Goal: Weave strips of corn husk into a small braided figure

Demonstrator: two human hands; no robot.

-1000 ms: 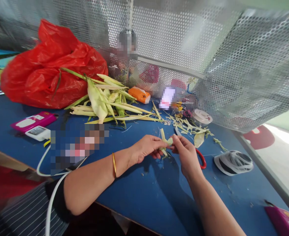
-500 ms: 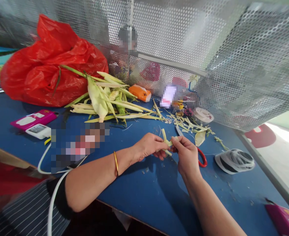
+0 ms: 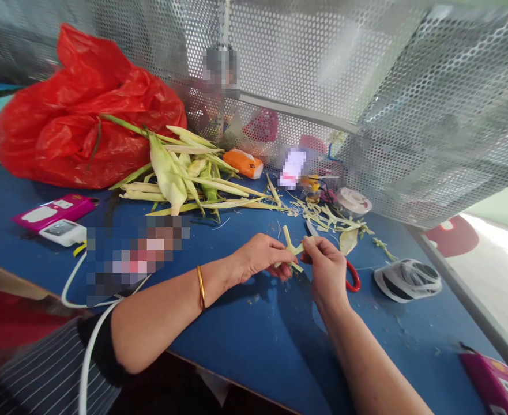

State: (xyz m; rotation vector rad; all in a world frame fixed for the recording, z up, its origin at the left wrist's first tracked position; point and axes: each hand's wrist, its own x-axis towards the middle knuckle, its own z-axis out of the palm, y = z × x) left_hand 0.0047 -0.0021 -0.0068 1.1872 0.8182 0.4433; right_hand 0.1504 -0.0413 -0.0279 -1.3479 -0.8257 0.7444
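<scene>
Pale green strips of corn husk [image 3: 287, 235] cross one another between my two hands, just above the blue table [image 3: 254, 346]. My left hand [image 3: 266, 257] pinches the crossing strips from the left. Against their right end, the thumb and fingers of my right hand [image 3: 323, 262] are closed on a strip. Beside my right hand lie scissors with a red handle [image 3: 354, 276], partly hidden behind it. Behind my hands, cut husk scraps [image 3: 327, 216] are scattered. To their left rests a pile of corn husks [image 3: 167, 170].
A red plastic bag [image 3: 93, 115] fills the back left. An orange tissue pack [image 3: 243, 163], a white tape roll [image 3: 354, 202] and a plastic-wrapped spool [image 3: 407, 280] lie about. A white cable [image 3: 89, 363] runs by my left arm. A perforated metal panel [image 3: 297, 57] bounds the back.
The strip ends near my fingers have shifted slightly, with the lower end more spread to the right. Both hands keep their hold. The whole view has moved a little.
</scene>
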